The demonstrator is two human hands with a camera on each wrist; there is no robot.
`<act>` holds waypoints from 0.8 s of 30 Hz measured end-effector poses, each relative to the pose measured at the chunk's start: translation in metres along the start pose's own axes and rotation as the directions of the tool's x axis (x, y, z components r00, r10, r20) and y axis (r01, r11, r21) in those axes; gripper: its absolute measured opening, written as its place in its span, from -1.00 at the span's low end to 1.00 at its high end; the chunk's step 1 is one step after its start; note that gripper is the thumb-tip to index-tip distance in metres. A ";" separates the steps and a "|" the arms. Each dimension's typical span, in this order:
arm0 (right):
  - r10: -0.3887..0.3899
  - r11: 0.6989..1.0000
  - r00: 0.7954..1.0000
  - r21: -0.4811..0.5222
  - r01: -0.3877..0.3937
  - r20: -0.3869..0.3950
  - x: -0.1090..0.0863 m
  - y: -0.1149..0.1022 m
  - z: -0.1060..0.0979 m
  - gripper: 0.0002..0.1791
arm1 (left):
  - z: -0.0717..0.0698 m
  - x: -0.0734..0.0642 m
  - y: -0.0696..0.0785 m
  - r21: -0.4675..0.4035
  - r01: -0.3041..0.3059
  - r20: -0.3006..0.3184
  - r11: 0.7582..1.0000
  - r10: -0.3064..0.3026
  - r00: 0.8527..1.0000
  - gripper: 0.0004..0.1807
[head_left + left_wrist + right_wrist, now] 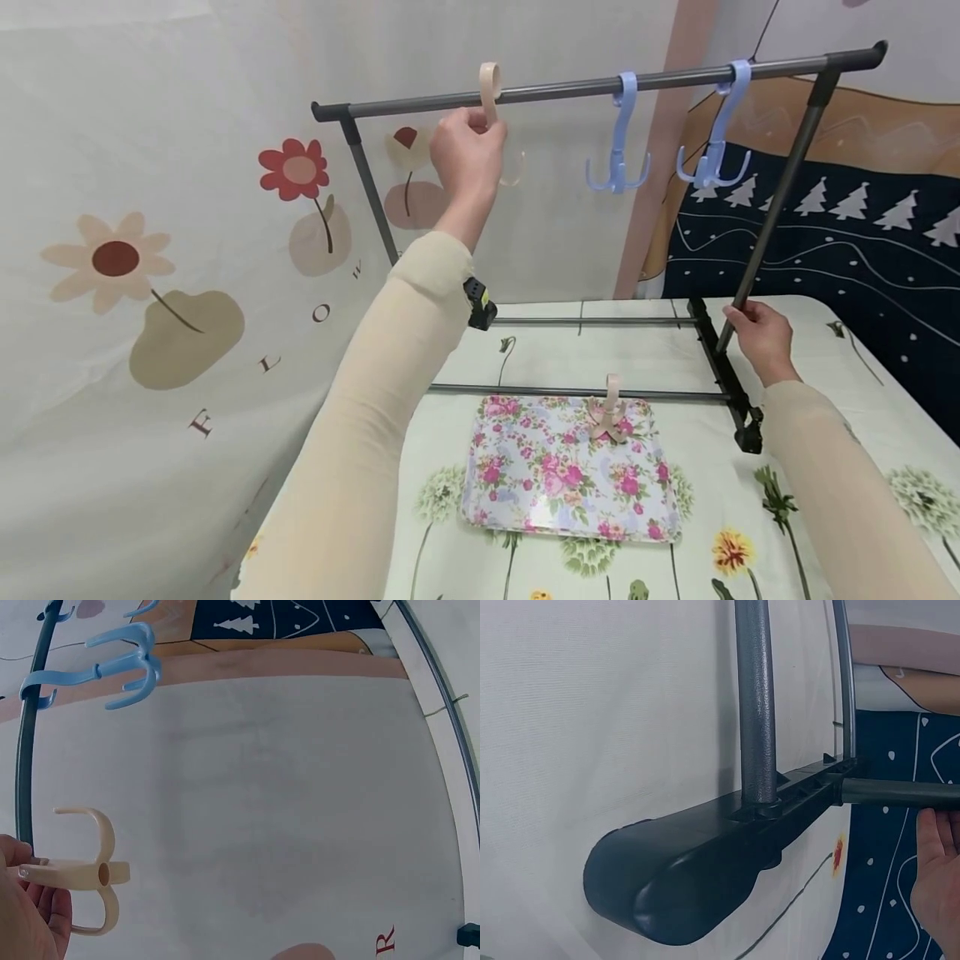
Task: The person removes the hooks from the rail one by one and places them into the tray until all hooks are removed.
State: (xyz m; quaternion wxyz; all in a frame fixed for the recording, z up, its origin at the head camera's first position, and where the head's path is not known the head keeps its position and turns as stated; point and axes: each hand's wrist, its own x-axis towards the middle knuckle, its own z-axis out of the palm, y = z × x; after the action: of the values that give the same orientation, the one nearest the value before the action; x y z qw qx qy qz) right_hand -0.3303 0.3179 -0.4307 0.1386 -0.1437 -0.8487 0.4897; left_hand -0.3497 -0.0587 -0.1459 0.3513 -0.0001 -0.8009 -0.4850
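Note:
My left hand (pixel 471 154) pinches a beige multi-prong hook (pixel 490 81) by its stem, its curved top at the dark top rail (pixel 558 90) of a clothes rack. In the left wrist view the prongs of this beige hook (pixel 106 832) stick out past the fingers. To its right, two blue hooks (pixel 618 137) hang from the same rail. Low on the rack's right upright post (pixel 780 187), my right hand (pixel 761 340) grips the tube just above the black base foot (pixel 712 354). The right wrist view catches that hand's fingers against the post (pixel 900 793).
A second beige hook (pixel 609 417) lies on a flower-patterned tray (pixel 555 500) on the cloth-covered table (pixel 465 575). Two low crossbars (pixel 585 392) run between the feet. Behind stands a printed curtain (pixel 247 67), with a navy tree-patterned cloth (pixel 847 242) at the right.

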 end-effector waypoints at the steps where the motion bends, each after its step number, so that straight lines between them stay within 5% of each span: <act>1: -0.001 1.000 1.000 0.001 0.001 -0.001 0.000 0.000 0.000 -0.36 | -0.001 -0.001 -0.001 0.001 -0.004 0.008 1.000 0.004 1.000 -0.84; 13: 0.002 1.000 1.000 0.002 -0.002 0.004 0.001 0.000 -0.001 -0.36 | -0.007 -0.009 -0.008 0.112 -0.022 0.040 0.993 0.017 0.999 -0.79; 24: 0.003 1.000 1.000 -0.005 -0.003 0.002 0.001 0.000 0.000 -0.37 | -0.006 -0.024 -0.032 -0.037 0.011 0.120 0.999 -0.007 0.993 -0.79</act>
State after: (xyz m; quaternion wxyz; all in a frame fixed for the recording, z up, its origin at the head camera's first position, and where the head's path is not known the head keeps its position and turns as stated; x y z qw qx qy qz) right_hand -0.3316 0.3188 -0.4308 0.1368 -0.1446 -0.8498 0.4880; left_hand -0.3395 -0.0722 -0.1825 0.3003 -0.0321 -0.8112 -0.5008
